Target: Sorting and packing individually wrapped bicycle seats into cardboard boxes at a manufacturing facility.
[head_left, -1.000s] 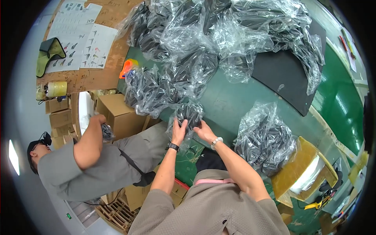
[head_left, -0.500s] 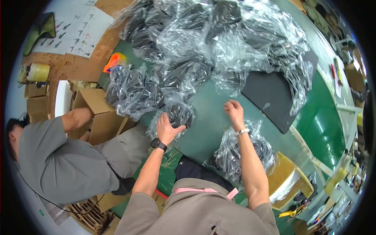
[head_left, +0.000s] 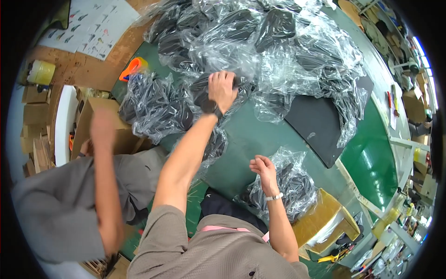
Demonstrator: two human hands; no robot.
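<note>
My left hand (head_left: 223,89) reaches far forward, its fingers closed over a black piece in clear plastic wrap (head_left: 202,92). This piece lies at the near side of a large heap of similar wrapped black pieces (head_left: 232,28); its full shape is hidden. Nearer to me, my right hand (head_left: 265,168) hovers with fingers curled in, and nothing shows in it. Just beside and below the right hand sits another plastic-wrapped black bundle (head_left: 295,186). Another crinkled wrapped bundle (head_left: 214,146) lies under my left forearm, partly covered by it.
A flat black board (head_left: 313,121) lies right of the heap on the green table (head_left: 237,139). An orange tape dispenser (head_left: 132,69) stands at the left. A co-worker (head_left: 60,209) works close on my left by a cardboard box (head_left: 104,114). A yellowish open box (head_left: 325,218) stands at right.
My left hand has moved forward from the near bundle onto a piece by the heap. My right hand has come nearer to me and slightly left. The co-worker's arm has swung out of the cardboard box.
</note>
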